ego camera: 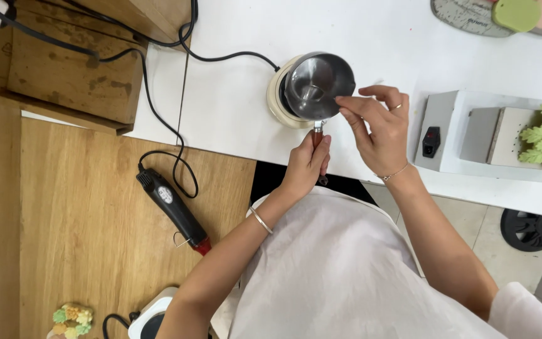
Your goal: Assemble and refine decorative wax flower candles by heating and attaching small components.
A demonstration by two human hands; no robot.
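Pot: I see a small steel pot [318,85] sitting on a cream round heater [278,103] on the white table [233,113].
Left hand: my left hand [308,164] is clenched round the pot's reddish handle [317,134], just below the pot.
Right hand: my right hand [377,122] pinches at the pot's right rim; whether it holds anything, I cannot tell.
Label: grey oval tag [468,14], well above-right of the pot.

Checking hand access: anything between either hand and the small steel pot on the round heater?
Nothing visible. The left hand already grips the pot's handle, and the right hand has its fingertips at the rim of the steel pot, which sits on the round heater.
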